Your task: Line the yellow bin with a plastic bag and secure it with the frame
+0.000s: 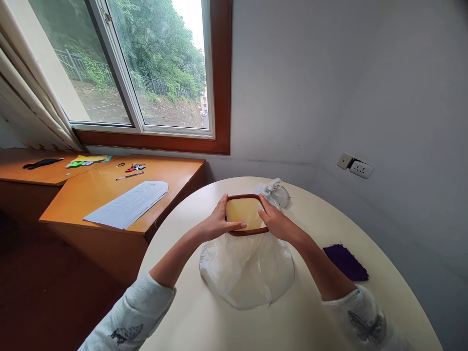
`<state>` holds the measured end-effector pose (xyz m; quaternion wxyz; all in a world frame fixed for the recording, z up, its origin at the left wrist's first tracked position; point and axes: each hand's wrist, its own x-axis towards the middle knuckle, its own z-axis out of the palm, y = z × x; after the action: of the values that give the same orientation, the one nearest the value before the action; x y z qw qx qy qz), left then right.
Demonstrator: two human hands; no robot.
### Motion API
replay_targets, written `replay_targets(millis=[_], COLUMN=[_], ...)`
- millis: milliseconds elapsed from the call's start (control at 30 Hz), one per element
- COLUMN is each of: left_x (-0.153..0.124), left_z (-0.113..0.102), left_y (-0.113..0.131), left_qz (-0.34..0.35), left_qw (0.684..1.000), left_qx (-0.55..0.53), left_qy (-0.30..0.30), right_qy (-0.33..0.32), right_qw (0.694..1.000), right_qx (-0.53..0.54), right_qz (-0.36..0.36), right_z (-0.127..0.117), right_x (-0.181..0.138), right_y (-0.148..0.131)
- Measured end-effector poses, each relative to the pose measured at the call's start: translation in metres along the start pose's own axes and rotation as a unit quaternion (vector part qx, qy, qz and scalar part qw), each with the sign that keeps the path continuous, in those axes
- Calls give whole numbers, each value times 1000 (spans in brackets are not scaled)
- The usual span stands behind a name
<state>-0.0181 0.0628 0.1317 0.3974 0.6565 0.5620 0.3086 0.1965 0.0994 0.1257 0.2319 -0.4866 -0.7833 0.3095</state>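
Both hands are on a small rectangular bin (247, 233) with a brown rim and a yellowish inside, at the middle of the round table. My left hand (214, 224) grips its left side, the thumb reaching over the opening. On the right side, my right hand (277, 223) closes around the rim with its thumb near the inside. A translucent white plastic bag (248, 280) spreads out below and in front of the rim. It hides the bin's lower part, and whether it is fixed to the bin I cannot tell.
Behind the bin lies a knotted white plastic bag (277, 193). A purple cloth (345, 262) rests at the right of the round table (314, 312). Papers (127, 204), a pen (129, 176) and small items lie on the wooden desk (175, 170) at left.
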Motion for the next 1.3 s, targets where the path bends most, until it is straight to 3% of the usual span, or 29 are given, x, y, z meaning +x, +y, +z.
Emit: replay_targets(millis=[200, 367, 567, 667, 767, 1000, 1300], left_x=[1, -4, -24, -31, -32, -23, -33], left_z=[1, 4, -6, -12, -12, -5, 0], left_y=[-1, 1, -6, -6, -3, 1, 11], left_qz=[7, 53, 119, 132, 134, 161, 180], left_qw=[1000, 997, 992, 987, 984, 976, 975], left_qx=[12, 37, 3, 55, 103, 147, 126], left_qy=[-4, 44, -46, -70, -51, -7, 35], right_qy=[31, 148, 226, 237, 240, 253, 192], right_qw=[999, 987, 973, 968, 959, 929, 905], right_qx=[28, 65, 31, -16, -71, -181, -288], right_qz=[6, 8, 37, 78, 137, 199, 247], right_z=[4, 4, -16, -27, -32, -22, -2], right_x=[-2, -11, -44, -70, -99, -153, -166], right_y=[-2, 4, 56, 89, 118, 169, 197])
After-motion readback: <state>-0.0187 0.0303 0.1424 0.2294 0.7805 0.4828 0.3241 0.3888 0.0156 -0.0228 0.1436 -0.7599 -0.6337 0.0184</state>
